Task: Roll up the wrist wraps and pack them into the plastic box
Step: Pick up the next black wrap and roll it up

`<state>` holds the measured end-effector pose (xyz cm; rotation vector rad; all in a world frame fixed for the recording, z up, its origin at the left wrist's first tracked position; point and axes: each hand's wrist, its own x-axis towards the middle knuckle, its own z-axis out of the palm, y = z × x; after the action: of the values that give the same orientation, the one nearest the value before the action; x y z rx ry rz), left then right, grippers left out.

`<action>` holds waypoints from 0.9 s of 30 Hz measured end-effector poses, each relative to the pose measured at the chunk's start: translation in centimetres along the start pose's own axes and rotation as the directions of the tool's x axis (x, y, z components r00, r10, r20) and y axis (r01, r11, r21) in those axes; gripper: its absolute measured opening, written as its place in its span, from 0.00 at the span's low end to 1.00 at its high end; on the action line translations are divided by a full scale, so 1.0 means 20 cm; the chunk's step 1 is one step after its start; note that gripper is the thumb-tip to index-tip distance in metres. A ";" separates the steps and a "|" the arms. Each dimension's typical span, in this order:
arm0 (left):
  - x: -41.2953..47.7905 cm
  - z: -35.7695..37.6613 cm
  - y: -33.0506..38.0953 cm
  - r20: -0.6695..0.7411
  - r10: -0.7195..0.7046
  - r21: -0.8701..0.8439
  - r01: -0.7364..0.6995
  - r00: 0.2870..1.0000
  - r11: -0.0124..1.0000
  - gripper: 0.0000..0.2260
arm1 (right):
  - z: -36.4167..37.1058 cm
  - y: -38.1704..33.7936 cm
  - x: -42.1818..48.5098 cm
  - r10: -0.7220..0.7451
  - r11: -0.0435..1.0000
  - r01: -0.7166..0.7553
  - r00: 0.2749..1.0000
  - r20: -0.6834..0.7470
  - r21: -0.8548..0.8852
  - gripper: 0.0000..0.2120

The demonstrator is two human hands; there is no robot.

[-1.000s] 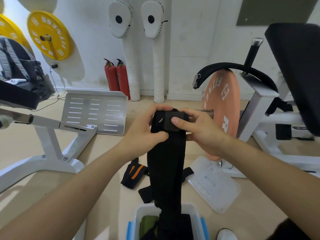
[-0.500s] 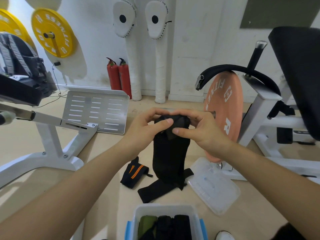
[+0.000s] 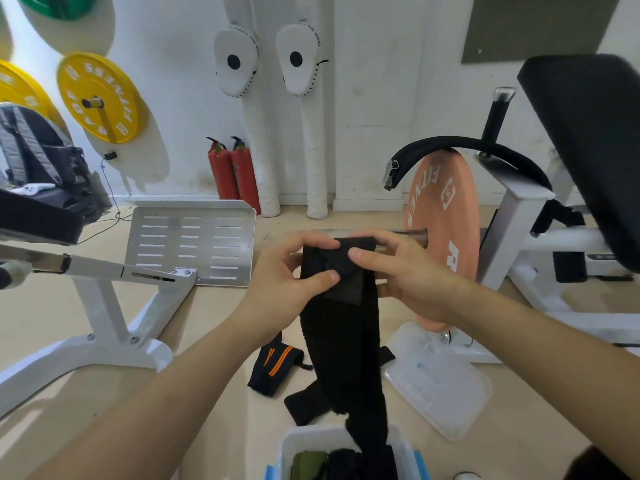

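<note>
Wrist wrap (image 3: 346, 341), long and black, hangs in the head view as a flat strip straight above the plastic box (image 3: 289, 445). Its upper end is held up in both hands and its lower end drops inside the box's rim. The left hand (image 3: 277, 285) grips the top of the strip from the left side, thumb pressed on the front face and fingers curled over the upper edge. The right hand (image 3: 405, 275) pinches the same end from the right, thumb on the front and fingers wrapped behind. Between the two thumbs the end of the strip is folded over on itself. Inside the box, at the bottom edge of the view, lie a green wrap (image 3: 306, 464) and a black wrap (image 3: 343, 460) side by side. On the floor just beyond the box sits a black strip (image 3: 303, 403), partly hidden behind the hanging wrap; I cannot tell whether it is a separate piece. Beyond the box and to the left lies a dark wrap with orange stripes (image 3: 273, 363). The clear lid (image 3: 440, 386) lies flat on the floor beyond the box and to the right. Farther beyond the box, an orange weight plate (image 3: 446, 237) stands on its edge, and two red fire extinguishers (image 3: 235, 174) stand against the wall.
</note>
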<state>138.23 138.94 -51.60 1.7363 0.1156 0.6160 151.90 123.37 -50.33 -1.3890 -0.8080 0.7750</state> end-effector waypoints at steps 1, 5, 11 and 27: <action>0.00 0.00 0.01 0.007 -0.004 0.000 0.004 1.000 1.000 0.18 | 0.00 0.00 0.00 -0.016 1.000 0.016 1.000 -0.006 0.009 0.12; 0.00 0.00 0.03 0.038 -0.199 -0.062 0.201 0.979 0.978 0.23 | 0.00 0.01 0.00 -0.090 0.996 0.090 0.996 -0.017 -0.024 0.14; 0.01 0.01 0.03 0.065 -0.385 -0.043 0.388 0.921 0.921 0.18 | -0.02 0.05 0.00 -0.295 0.930 0.280 0.955 -0.029 -0.238 0.17; -0.01 0.02 0.03 0.013 -0.090 -0.093 0.091 0.996 0.992 0.15 | 0.03 -0.01 -0.01 -0.051 0.998 0.051 0.999 -0.012 -0.036 0.17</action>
<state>138.19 138.33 -51.19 1.6343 0.1564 0.5389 151.28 123.41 -50.15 -1.3988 -0.8479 0.7142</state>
